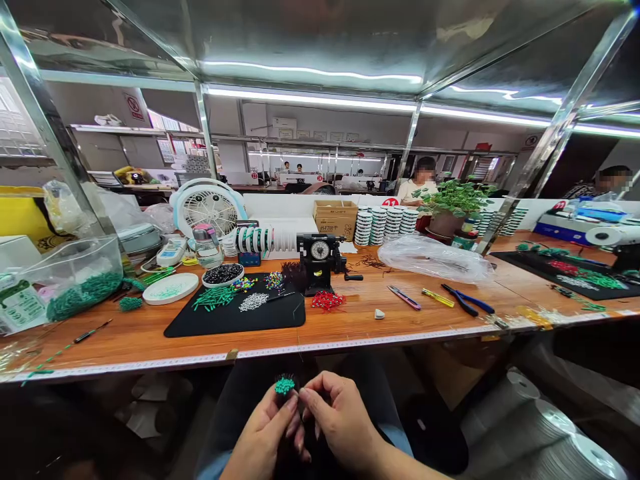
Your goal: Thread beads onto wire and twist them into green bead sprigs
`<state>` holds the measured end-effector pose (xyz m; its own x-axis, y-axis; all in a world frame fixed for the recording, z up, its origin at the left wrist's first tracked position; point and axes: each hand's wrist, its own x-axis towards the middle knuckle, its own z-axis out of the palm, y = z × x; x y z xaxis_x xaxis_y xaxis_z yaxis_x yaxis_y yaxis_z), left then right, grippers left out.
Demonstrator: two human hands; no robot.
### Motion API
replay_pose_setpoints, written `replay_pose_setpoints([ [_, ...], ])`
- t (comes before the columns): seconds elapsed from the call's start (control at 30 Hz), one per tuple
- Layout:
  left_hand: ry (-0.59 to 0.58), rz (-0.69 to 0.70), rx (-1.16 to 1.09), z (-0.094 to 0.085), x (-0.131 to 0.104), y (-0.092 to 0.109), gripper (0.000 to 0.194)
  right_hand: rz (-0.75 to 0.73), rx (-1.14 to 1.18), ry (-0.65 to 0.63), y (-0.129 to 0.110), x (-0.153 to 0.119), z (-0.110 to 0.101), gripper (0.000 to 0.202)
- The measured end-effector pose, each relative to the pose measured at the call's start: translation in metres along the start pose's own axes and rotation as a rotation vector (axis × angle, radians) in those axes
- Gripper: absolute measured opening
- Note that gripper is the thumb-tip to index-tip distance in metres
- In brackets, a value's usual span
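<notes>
Grips green-beaded cluster [285,385] near six o'clock in left hand [261,433], beads up, likely for visibility, and pinches right hand [345,417] shut just beside, contents unclear, with black mat [200,325] handy at eight o'clock.

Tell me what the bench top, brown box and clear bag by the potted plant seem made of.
Bench top: wood or wood-look laminate, faintly glossy, streaky grain.
Brown box: probably cardboard, matte, brown with printing.
Clear bag: likely thin plastic, glossy, see-through and creased.
</notes>
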<state>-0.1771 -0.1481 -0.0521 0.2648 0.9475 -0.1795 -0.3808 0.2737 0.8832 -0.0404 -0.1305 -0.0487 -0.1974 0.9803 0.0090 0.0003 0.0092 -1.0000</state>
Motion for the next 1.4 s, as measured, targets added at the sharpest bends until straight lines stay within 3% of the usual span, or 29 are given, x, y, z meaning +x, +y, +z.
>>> replay_pose_setpoints([
  [0.2, 0.112, 0.0, -0.098, -0.001, 0.0, 0.006, 0.029, -0.05, 0.101, -0.081, -0.005, -0.009, -0.002, 0.028],
  [0.43, 0.176, 0.006, -0.113, 0.0, -0.001, 0.007, 0.034, 0.051, 0.263, -0.164, -0.002, -0.007, 0.0, 0.025],
  [0.77, 0.229, -0.026, -0.107, 0.002, -0.006, 0.006, 0.035, 0.046, 0.325, -0.12, 0.003, -0.005, 0.002, 0.033],
  [0.97, 0.186, -0.073, -0.04, -0.002, -0.007, 0.005, 0.033, 0.074, 0.202, -0.062, 0.0, -0.005, 0.004, 0.037],
  [1.1, 0.118, -0.081, 0.008, 0.002, -0.009, 0.006, 0.033, 0.036, 0.09, -0.099, 0.0, -0.004, 0.003, 0.03],
  [1.23, 0.222, 0.025, 0.103, 0.001, -0.009, 0.004, 0.036, -0.065, -0.18, -0.092, 0.006, -0.006, 0.001, 0.02],
  [1.3, 0.323, 0.084, 0.086, -0.004, -0.006, 0.003, 0.039, -0.159, -0.242, -0.204, 0.008, -0.008, -0.002, 0.016],
  [1.4, 0.466, 0.176, -0.018, -0.013, 0.001, 0.005, 0.044, -0.218, -0.121, -0.384, 0.008, -0.01, -0.007, 0.022],
])
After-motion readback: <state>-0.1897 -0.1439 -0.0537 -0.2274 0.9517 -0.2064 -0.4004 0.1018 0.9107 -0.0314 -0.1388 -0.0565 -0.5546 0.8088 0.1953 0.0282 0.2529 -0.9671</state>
